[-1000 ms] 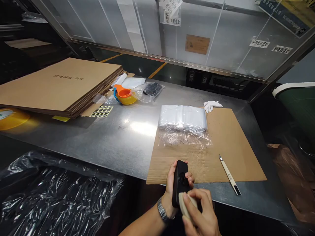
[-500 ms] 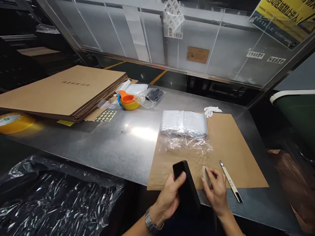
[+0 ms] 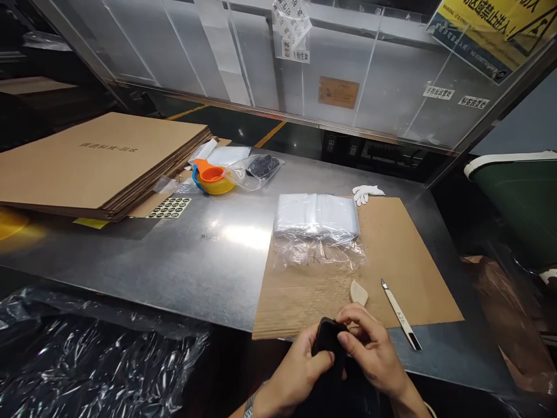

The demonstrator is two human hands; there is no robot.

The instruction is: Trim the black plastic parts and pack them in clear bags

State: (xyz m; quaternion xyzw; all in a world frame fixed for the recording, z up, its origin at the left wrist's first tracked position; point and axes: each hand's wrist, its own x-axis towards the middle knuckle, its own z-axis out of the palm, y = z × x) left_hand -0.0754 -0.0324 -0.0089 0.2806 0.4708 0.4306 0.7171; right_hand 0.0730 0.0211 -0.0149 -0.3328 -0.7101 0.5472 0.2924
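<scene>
Both hands are on a flat black rectangular piece with rounded corners, held low at the table's front edge; its exact kind is unclear. My left hand wraps its left side, thumb across the face. At its upper right corner, my right hand pinches the edge with thumb and fingers. Just beyond the right fingers, a small beige wedge-shaped piece lies on a cardboard sheet. To its right rests a slim knife with a pale handle marked A26, blade pointing away.
A stack of clear plastic bags sits on the cardboard, near a white glove. Farther left are a tape roll, a sticker sheet and stacked cardboard. Black plastic sheeting fills the lower left.
My right hand has let go of the beige piece, now lying on the cardboard, and has moved left onto the black piece. The view has shifted slightly right.
</scene>
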